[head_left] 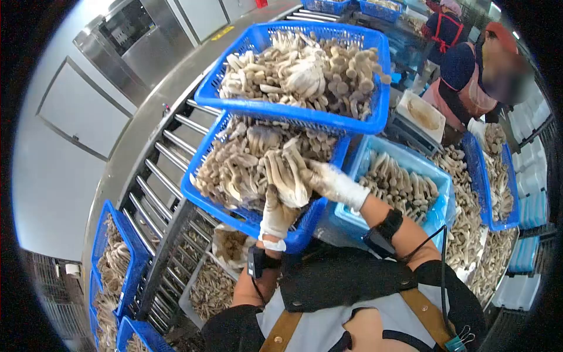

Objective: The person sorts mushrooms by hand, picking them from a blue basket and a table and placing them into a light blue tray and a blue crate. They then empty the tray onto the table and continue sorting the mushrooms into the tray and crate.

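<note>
A pale cluster of long-stemmed mushrooms is held between my two gloved hands, above a blue basket full of similar mushrooms. My left hand, in a dirty white glove, grips the cluster from its near side. My right hand, gloved too, closes on its right side; some fingertips are hidden behind the stems. Just right of my right hand sits a light blue lined crate with mushrooms laid in rows.
Another blue basket heaped with mushrooms rests behind, overlapping the near one. Roller conveyor runs along the left, with more blue baskets beside it. A scale with a white tray stands right. Two co-workers work at far right, near piled mushrooms.
</note>
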Motion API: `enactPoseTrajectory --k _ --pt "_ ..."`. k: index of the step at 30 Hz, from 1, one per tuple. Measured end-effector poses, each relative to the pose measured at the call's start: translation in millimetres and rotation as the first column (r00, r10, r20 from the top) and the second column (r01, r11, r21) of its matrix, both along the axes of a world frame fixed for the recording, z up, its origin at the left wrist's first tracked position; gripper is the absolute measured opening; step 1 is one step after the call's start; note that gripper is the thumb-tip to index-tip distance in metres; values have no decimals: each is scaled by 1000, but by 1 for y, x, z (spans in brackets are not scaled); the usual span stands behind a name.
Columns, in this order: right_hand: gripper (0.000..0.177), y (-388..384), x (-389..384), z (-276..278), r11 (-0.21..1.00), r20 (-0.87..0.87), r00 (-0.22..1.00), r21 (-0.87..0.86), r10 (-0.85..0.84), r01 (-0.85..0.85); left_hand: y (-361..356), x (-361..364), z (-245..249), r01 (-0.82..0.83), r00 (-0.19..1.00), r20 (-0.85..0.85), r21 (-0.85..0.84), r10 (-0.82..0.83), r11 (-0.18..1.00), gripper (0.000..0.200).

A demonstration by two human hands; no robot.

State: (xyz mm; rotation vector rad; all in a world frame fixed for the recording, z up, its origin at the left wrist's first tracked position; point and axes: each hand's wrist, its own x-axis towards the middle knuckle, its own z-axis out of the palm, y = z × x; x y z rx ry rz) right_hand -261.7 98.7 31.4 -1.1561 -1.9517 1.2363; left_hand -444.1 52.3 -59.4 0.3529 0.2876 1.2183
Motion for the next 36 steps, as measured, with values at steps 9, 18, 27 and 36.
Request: enactPoseTrajectory --k 9,18,27,36 --pt "110 -23 2 7 981 -429 901 -191 -64 -22 3 14 27 -38 996 -77 151 50 988 86" --pt "122 -47 11 -29 514 211 962 853 -171 -96 -30 33 64 88 938 -346 257 7 962 70" --pt "82 -151 112 -48 813 284 810 463 -513 353 -46 154 46 582 719 -448 -29 -531 813 85" --pt "75 -274 240 -27 492 -543 123 -611 -831 620 13 300 55 972 141 -982 113 126 -207 55"
